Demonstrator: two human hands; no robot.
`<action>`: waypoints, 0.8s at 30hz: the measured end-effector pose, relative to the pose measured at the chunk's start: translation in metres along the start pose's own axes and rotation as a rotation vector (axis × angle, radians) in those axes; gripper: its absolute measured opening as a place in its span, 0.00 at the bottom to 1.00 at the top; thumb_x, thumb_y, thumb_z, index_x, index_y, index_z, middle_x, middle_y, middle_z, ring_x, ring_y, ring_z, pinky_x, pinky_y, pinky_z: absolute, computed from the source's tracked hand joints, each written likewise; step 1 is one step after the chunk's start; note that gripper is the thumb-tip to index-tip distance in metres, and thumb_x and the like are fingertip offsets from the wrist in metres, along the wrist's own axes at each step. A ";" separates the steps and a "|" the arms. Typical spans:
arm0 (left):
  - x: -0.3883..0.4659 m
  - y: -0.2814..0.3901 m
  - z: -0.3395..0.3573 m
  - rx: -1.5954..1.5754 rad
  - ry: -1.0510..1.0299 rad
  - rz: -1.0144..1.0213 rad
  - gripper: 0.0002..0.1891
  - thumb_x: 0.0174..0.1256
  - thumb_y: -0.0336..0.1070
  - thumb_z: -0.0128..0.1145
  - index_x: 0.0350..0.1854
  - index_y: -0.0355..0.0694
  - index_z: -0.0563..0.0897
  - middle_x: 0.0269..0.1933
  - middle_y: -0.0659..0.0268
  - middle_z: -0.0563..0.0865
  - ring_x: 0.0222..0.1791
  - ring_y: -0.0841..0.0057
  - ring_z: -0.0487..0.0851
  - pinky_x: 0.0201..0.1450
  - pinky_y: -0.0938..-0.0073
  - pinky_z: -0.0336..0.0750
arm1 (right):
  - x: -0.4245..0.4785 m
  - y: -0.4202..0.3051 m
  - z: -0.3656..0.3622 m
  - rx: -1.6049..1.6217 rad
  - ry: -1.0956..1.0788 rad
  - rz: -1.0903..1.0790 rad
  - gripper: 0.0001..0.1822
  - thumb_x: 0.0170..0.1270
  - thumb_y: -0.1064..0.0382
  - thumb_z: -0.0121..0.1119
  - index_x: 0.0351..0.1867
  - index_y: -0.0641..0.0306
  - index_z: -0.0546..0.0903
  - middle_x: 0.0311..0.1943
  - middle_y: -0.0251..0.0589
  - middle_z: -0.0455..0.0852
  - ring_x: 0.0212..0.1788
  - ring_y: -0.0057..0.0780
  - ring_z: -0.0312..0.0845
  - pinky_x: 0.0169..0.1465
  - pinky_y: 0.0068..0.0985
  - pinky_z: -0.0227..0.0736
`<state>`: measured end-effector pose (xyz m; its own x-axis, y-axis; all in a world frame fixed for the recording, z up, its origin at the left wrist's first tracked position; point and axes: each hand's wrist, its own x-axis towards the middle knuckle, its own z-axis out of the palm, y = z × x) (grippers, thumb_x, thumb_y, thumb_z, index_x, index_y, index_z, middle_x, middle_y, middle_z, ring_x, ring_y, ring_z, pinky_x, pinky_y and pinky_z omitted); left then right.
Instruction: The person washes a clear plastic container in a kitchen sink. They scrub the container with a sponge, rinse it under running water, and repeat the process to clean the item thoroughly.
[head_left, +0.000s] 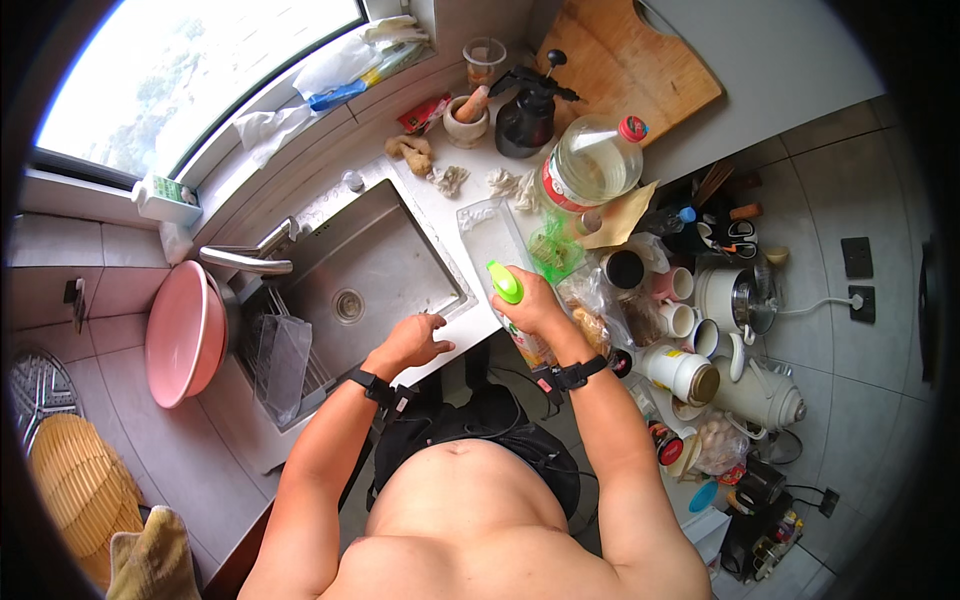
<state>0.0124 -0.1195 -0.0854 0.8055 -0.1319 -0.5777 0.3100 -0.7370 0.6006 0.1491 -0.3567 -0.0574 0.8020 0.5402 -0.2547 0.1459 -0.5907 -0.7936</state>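
My right hand (536, 304) is wrapped around the neck of a spray bottle with a bright green trigger head (504, 282). Part of the bottle's printed body shows below the hand. Under and beyond it, a clear plastic tray (491, 232) lies on the white counter. My left hand (412, 343) holds nothing, its fingers apart above the front rim of the stainless steel sink (375, 255). Inside the sink's left part, a clear plastic container (283, 367) rests on a wire rack.
A faucet (255, 255) reaches over the sink, with pink basins (180, 334) to its left. Right of the tray stand a large plastic bottle (589, 165), green netting (555, 247) and a black pump sprayer (525, 120). Mugs (677, 319) and jars crowd the right counter.
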 end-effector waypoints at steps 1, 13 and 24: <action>0.001 -0.002 0.002 0.004 0.009 0.007 0.31 0.64 0.52 0.75 0.63 0.34 0.86 0.57 0.46 0.91 0.58 0.51 0.89 0.63 0.57 0.83 | 0.001 0.000 0.000 -0.024 -0.006 -0.001 0.19 0.59 0.52 0.73 0.45 0.62 0.84 0.39 0.56 0.91 0.44 0.60 0.87 0.49 0.48 0.82; 0.002 -0.004 0.010 0.040 -0.025 -0.006 0.31 0.65 0.54 0.74 0.63 0.37 0.86 0.59 0.49 0.91 0.60 0.50 0.88 0.63 0.56 0.82 | -0.005 0.011 -0.008 -0.142 0.319 0.129 0.18 0.61 0.53 0.70 0.44 0.64 0.84 0.39 0.57 0.91 0.45 0.61 0.88 0.50 0.49 0.82; -0.003 -0.005 0.010 0.048 -0.003 0.042 0.30 0.65 0.51 0.75 0.62 0.34 0.87 0.57 0.46 0.91 0.58 0.51 0.90 0.62 0.57 0.83 | 0.003 -0.001 -0.003 -0.116 0.210 0.033 0.19 0.60 0.54 0.71 0.46 0.64 0.82 0.41 0.56 0.90 0.46 0.59 0.87 0.51 0.47 0.81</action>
<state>0.0029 -0.1223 -0.0920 0.8156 -0.1652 -0.5546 0.2516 -0.7618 0.5970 0.1535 -0.3562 -0.0557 0.9085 0.3902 -0.1495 0.1735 -0.6776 -0.7146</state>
